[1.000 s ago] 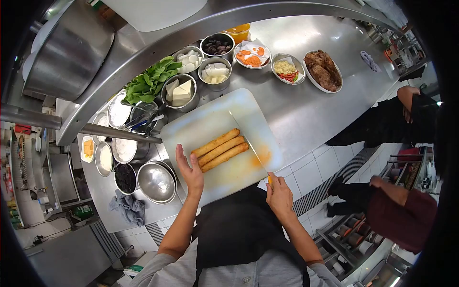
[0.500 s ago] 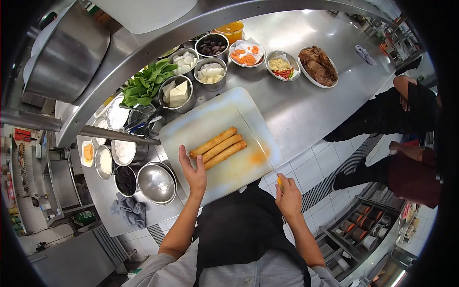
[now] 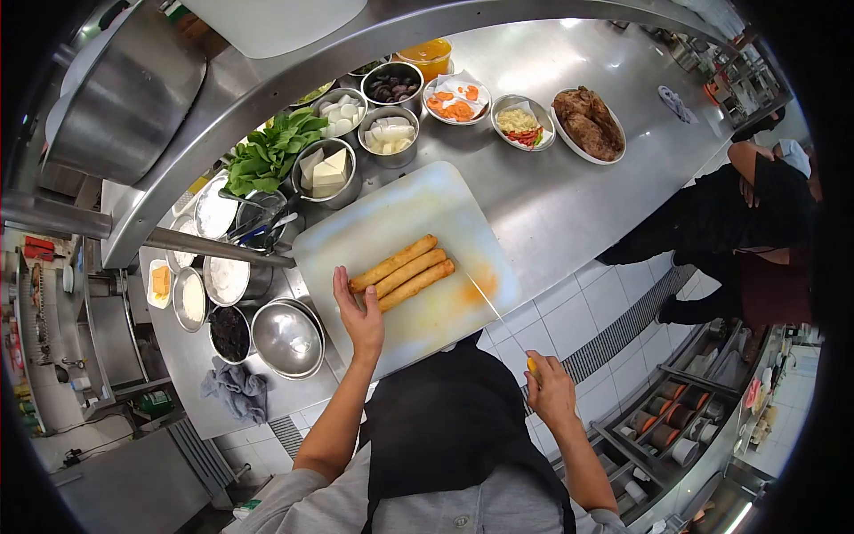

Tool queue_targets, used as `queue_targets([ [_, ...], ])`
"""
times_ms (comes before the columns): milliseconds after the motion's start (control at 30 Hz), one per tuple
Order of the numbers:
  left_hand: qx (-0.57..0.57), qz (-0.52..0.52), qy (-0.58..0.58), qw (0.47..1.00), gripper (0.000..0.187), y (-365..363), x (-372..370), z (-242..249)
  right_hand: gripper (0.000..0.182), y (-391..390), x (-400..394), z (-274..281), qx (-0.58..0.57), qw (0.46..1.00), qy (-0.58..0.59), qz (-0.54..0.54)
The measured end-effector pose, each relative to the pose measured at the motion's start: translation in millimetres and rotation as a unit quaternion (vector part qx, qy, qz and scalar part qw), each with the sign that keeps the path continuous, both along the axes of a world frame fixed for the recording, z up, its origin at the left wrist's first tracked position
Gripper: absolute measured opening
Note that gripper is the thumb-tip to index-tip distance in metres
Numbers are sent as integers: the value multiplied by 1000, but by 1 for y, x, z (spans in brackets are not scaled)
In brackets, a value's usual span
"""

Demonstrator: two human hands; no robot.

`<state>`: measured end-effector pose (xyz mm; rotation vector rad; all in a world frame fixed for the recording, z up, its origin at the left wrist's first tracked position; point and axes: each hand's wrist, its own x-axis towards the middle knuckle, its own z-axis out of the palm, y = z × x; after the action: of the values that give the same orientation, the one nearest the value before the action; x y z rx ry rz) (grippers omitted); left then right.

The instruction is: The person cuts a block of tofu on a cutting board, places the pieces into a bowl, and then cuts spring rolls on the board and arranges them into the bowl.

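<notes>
1. You are standing at a steel counter [image 3: 569, 214], looking down at a white board [image 3: 391, 222] lying in front of you.
2. Three golden rolls [image 3: 402, 272] are lying side by side on the middle of the board, touching one another and slanting up toward the right.
3. Your left hand [image 3: 358, 313] is resting open on the board, fingers spread, with the fingertips just beside the left ends of the rolls; it is gripping nothing.
4. Your right hand [image 3: 551, 392] is hanging off the near right edge of the board, over the tiled floor, and is closed around the yellow handle of a knife [image 3: 498, 313].
5. The thin blade is pointing up and left, its tip reaching over the board's near right corner, close to an orange smear [image 3: 478, 287] and apart from the rolls.
6. Your two hands are well apart, one on each side of your dark apron.
7. Beyond the board, small bowls are sitting in a row: tofu [image 3: 326, 171], greens [image 3: 271, 151], white slices [image 3: 389, 133], orange pieces [image 3: 455, 98] and a plate of browned meat [image 3: 587, 123].
8. To your left, steel bowls [image 3: 286, 336] and a grey cloth [image 3: 233, 388] are sitting on the counter.
9. At the far right, other people are standing, possibly two, though that edge is dim.
</notes>
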<state>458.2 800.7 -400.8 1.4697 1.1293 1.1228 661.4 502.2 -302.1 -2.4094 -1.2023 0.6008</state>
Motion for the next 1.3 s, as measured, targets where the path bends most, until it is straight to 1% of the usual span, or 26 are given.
queue_targets([
  [167, 16, -15, 16, 1000, 70, -3, 4, 1, 43, -3, -8, -7, 35, 999, 25, 2],
  [267, 3, 4, -13, 1000, 70, -2, 3, -2, 44, -2, -10, -9, 55, 998, 29, -3],
  [400, 20, 15, 38, 999, 69, -3, 0, 4, 45, -7, -11, -12, 67, 997, 36, -21],
  [467, 21, 33, 45, 998, 68, 1, -1, 13, 44, -6, -14, -9, 82, 996, 29, -34],
  [567, 64, 47, 60, 995, 67, 17, -1, 34, 42, 8, -24, 6, 123, 992, 23, -28],
  [667, 126, 63, 66, 988, 60, 44, 12, 65, 41, 37, -40, 20, 109, 992, 63, -2],
  [767, 121, -33, -12, 992, 52, 82, 28, 82, 42, 67, -56, 25, 53, 993, 105, 27],
  [867, 102, -182, 87, 974, 46, 106, 53, 104, 42, 82, -70, 25, 4, 992, 119, 34],
  [967, 114, -281, 177, 936, 47, 109, 80, 112, 42, 91, -78, 32, -20, 991, 125, 34],
  [1067, 159, -340, 186, 908, 49, 107, 99, 95, 41, 99, -84, 33, -33, 993, 112, 31],
  [1167, 206, -370, 239, 874, 48, 110, 109, 72, 41, 104, -89, 34, -58, 993, 100, 24],
  [1300, 199, -413, 272, 846, 48, 110, 113, 54, 41, 109, -99, 39, -98, 989, 111, 8],
])
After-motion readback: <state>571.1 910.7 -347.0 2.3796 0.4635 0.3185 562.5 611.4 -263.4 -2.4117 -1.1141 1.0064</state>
